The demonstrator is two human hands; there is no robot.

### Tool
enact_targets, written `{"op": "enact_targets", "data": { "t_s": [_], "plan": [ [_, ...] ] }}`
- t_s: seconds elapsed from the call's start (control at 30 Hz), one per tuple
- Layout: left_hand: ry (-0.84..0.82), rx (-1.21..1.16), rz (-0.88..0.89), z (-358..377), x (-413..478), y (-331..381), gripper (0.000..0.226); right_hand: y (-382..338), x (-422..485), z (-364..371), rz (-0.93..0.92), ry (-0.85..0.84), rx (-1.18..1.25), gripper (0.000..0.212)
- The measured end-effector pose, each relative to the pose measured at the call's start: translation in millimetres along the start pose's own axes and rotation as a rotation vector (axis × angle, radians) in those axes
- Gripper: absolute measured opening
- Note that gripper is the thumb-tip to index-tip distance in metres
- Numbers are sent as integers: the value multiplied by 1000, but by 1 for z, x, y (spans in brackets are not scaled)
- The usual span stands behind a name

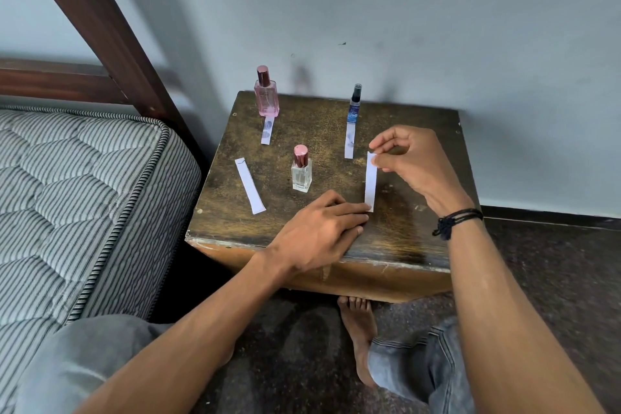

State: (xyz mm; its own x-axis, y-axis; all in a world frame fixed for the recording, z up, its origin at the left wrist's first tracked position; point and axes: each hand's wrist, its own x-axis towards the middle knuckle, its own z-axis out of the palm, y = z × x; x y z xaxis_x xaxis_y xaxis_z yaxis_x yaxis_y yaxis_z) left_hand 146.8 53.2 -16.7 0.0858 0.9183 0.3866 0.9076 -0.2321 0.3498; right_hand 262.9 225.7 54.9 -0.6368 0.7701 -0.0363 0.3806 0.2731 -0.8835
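Strip placement, apparently: right hand (413,161) pinches the paper strip (370,183) at its 12 o'clock end; left hand (319,232), fingers extended, presses its 6 o'clock end. Next, likely: lay it flat.

"Anything legible over there?"
"Nothing. The pink bottle (266,99) has print on its front, too blurred to read. The spray bottle (354,108) label is just blue. Two strips (267,131) carry smudges, and the held strip (370,183) looks blank."
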Motion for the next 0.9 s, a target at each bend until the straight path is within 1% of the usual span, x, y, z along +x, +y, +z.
{"op": "enact_targets", "data": {
  "t_s": [0.2, 0.37, 0.47, 0.57, 0.7, 0.77, 0.9],
  "plan": [
    [23, 5, 11, -1, 2, 1, 29, 4, 1, -3, -9, 12, -43, 21],
    [-17, -11, -11, -2, 5, 3, 32, 6, 1, -7, -25, 43, -80, 23],
    [-1, -82, -109, -3, 9, 7, 30, 6, -1, -12, -22, 58, -81, 24],
    [57, -115, -213, -2, 14, 10, 23, 7, -3, -18, -15, 76, -78, 24],
    [88, -175, -387, 1, 19, 15, 21, 3, -5, -22, -37, 99, -65, 23],
    [90, -258, -472, 0, 25, 19, 20, -2, -7, -22, -62, 101, -63, 24],
    [135, -522, -682, -5, 36, 24, 20, -11, -9, -23, -101, 106, -52, 26]
  ]
}}
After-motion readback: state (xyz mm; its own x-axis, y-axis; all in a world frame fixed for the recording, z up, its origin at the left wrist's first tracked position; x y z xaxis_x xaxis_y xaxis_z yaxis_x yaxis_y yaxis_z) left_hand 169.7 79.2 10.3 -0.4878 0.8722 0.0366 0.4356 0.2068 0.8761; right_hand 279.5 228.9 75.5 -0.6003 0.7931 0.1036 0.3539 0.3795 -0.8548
